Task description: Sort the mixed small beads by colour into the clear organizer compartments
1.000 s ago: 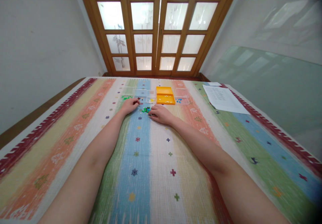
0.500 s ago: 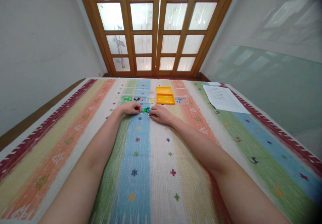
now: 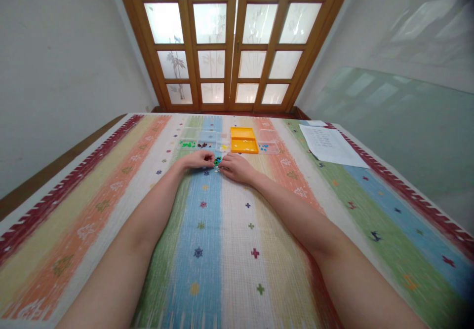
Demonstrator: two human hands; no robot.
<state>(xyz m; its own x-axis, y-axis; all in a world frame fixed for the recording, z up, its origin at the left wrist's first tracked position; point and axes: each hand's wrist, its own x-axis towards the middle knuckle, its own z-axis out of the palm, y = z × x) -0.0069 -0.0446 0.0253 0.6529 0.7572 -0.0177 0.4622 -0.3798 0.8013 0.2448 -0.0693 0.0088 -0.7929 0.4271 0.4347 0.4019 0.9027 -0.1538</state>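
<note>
A small pile of mixed coloured pieces [image 3: 217, 161], mostly green with some dark and blue ones, lies on the striped cloth between my hands. My left hand [image 3: 200, 159] is at the pile's left side, its fingers curled together at the edge of the pieces. At the right side rests my right hand [image 3: 236, 166], fingers bent and pressed close; what they may hold is too small to make out. Just beyond stand clear boxes with green pieces [image 3: 187, 144], dark brown pieces [image 3: 204, 145], yellow pieces [image 3: 224, 147] and blue pieces [image 3: 264, 148].
An open orange box [image 3: 244, 134] with several white pieces stands behind my right hand. Farther right, a printed white paper [image 3: 331, 145] lies on the striped tablecloth [image 3: 237, 250]. Wooden glass-paned doors [image 3: 232, 48] are past the table's far edge.
My left hand has moved right, closer to my right hand, covering or gathering part of the pile, which now shows smaller. My right hand has barely moved.
</note>
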